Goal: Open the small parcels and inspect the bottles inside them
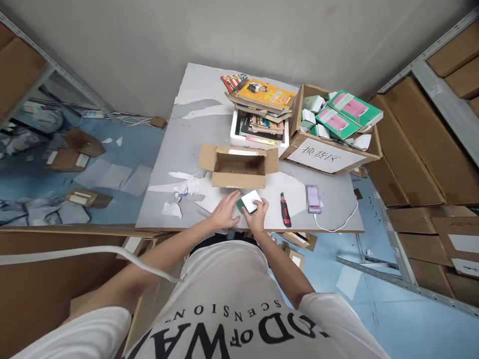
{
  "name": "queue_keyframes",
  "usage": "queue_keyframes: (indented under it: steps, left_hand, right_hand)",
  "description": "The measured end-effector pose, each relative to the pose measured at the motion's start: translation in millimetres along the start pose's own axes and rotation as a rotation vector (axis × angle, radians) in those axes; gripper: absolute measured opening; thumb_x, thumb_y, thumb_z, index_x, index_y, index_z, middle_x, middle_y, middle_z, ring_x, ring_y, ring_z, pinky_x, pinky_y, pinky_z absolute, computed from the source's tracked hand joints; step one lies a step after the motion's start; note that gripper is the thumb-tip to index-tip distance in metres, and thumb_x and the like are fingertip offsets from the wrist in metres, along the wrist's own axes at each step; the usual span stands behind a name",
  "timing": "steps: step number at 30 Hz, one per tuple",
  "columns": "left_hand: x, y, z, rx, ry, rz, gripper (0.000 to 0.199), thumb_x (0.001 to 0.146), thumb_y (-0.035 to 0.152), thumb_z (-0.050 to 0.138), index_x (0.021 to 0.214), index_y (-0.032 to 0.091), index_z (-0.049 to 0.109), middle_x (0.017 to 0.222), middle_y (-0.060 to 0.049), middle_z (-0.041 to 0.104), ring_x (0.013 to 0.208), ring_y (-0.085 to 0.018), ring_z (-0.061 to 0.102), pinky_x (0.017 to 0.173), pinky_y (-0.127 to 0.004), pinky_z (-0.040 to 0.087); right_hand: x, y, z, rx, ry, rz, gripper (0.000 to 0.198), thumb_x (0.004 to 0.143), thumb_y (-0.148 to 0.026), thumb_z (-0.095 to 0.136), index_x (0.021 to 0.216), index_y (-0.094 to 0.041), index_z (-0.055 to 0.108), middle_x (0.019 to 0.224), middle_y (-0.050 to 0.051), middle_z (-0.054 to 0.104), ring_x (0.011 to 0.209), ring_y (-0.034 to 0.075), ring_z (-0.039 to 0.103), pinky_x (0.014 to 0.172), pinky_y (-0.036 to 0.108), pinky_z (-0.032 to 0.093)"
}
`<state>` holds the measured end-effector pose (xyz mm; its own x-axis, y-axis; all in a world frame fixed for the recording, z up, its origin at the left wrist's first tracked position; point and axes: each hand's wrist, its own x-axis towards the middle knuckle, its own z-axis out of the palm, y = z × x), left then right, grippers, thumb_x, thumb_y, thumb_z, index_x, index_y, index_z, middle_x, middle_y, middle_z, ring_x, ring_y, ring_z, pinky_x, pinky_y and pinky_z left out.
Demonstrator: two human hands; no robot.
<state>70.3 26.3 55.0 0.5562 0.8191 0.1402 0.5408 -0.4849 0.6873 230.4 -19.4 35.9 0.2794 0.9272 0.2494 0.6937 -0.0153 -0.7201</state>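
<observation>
My right hand (257, 218) grips a small white-topped box (251, 201) with a green side, its fingers wrapped round the near right edge. My left hand (224, 211) is just left of that box, fingers stretched out and thumb apart, holding nothing. Directly beyond both hands stands a cardboard box (238, 179) with its flaps folded out. To the right of my right hand lies a red and black utility knife (285, 209). Torn paper scraps (172, 209) are on the table to the left of my left hand.
Behind the cardboard box, a white bin (235, 130) holds stacked books (264, 94). A labelled carton (325, 158) of green and pink boxes (350, 112) stands at the right. A phone (313, 199) with a white cable lies right of the knife. Shelves (422, 164) flank the table (172, 149).
</observation>
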Motion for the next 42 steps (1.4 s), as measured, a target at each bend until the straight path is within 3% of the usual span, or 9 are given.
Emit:
queue_keyframes:
  steps: [2, 5, 12, 21, 24, 30, 35, 39, 42]
  left_hand:
    - [-6.4, 3.2, 18.9, -0.113, 0.007, -0.097, 0.105, 0.065, 0.032, 0.071, 0.148, 0.013, 0.01, 0.146, -0.022, 0.032, 0.134, -0.035, 0.035, 0.105, -0.05, 0.038]
    - [4.6, -1.2, 34.0, -0.2, 0.068, -0.2, 0.101, 0.067, 0.034, 0.072, 0.147, 0.015, 0.012, 0.143, -0.02, 0.036, 0.13, -0.034, 0.041, 0.102, -0.05, 0.041]
    - [20.3, -10.4, 34.8, -0.195, 0.02, -0.144, 0.093, 0.065, 0.037, 0.077, 0.141, 0.016, 0.027, 0.141, -0.017, 0.041, 0.13, -0.033, 0.041, 0.107, -0.049, 0.036]
    - [18.4, -11.4, 37.2, -0.204, -0.079, -0.134, 0.124, 0.042, 0.05, 0.087, 0.142, 0.013, 0.022, 0.142, -0.023, 0.037, 0.131, -0.038, 0.038, 0.107, -0.052, 0.035]
    - [16.2, -13.1, 36.8, -0.221, -0.12, -0.132, 0.121, 0.038, 0.05, 0.087, 0.137, 0.012, 0.03, 0.136, -0.022, 0.043, 0.126, -0.038, 0.043, 0.104, -0.05, 0.038]
    - [24.5, -23.1, 39.9, -0.133, -0.093, -0.18, 0.073, 0.055, 0.039, 0.082, 0.113, 0.014, 0.047, 0.11, -0.013, 0.057, 0.106, -0.032, 0.056, 0.09, -0.044, 0.047]
    - [27.5, -27.2, 42.1, -0.141, -0.125, -0.159, 0.073, 0.051, 0.035, 0.085, 0.111, 0.017, 0.048, 0.11, -0.011, 0.058, 0.106, -0.031, 0.056, 0.091, -0.041, 0.046]
    - [24.7, -26.1, 41.5, -0.164, -0.125, -0.164, 0.072, 0.052, 0.036, 0.084, 0.111, 0.017, 0.047, 0.109, -0.01, 0.059, 0.104, -0.031, 0.057, 0.088, -0.041, 0.046]
    - [25.1, -26.8, 41.9, -0.165, -0.117, -0.172, 0.073, 0.051, 0.038, 0.084, 0.11, 0.017, 0.047, 0.107, -0.01, 0.059, 0.103, -0.031, 0.057, 0.087, -0.041, 0.047]
  right_hand:
    - [-3.2, -2.0, -3.8, 0.0, -0.086, -0.034, 0.039, 0.075, -0.034, 0.067, 0.106, -0.015, 0.053, 0.119, 0.016, 0.039, 0.121, 0.027, 0.044, 0.098, 0.041, 0.045]
    - [2.0, -1.9, -20.7, 0.003, -0.252, -0.101, 0.034, 0.085, -0.032, 0.055, 0.115, -0.018, 0.054, 0.124, 0.016, 0.038, 0.119, 0.024, 0.048, 0.095, 0.039, 0.047]
    - [51.4, -4.0, -50.5, -0.217, -0.632, -0.419, 0.036, 0.083, -0.04, 0.06, 0.113, -0.019, 0.058, 0.136, 0.016, 0.044, 0.128, 0.031, 0.039, 0.104, 0.05, 0.036]
    - [69.3, -12.5, -59.4, -0.358, -0.864, -0.445, 0.041, 0.085, -0.041, 0.056, 0.12, -0.019, 0.049, 0.136, 0.014, 0.045, 0.122, 0.028, 0.044, 0.094, 0.042, 0.043]
    - [65.4, -25.5, -61.9, -0.478, -0.87, -0.557, 0.046, 0.082, -0.042, 0.061, 0.117, -0.016, 0.049, 0.139, 0.019, 0.04, 0.123, 0.033, 0.04, 0.099, 0.05, 0.036]
    - [60.4, -40.6, -56.0, -0.586, -0.826, -0.66, 0.034, 0.09, -0.024, 0.046, 0.121, -0.011, 0.049, 0.13, 0.023, 0.049, 0.119, 0.033, 0.045, 0.1, 0.049, 0.034]
    - [90.2, -23.2, -52.7, -0.346, -0.783, -0.434, 0.039, 0.095, -0.023, 0.033, 0.133, -0.02, 0.042, 0.12, 0.01, 0.061, 0.106, 0.022, 0.058, 0.092, 0.037, 0.045]
    - [101.7, -11.2, -44.4, -0.309, -0.477, -0.235, 0.045, 0.094, -0.03, 0.039, 0.137, -0.017, 0.039, 0.13, 0.015, 0.053, 0.116, 0.025, 0.053, 0.092, 0.039, 0.046]
    - [87.5, -6.4, -42.0, -0.387, -0.459, -0.352, 0.036, 0.095, -0.024, 0.038, 0.128, -0.021, 0.05, 0.136, 0.014, 0.048, 0.126, 0.026, 0.044, 0.1, 0.044, 0.038]
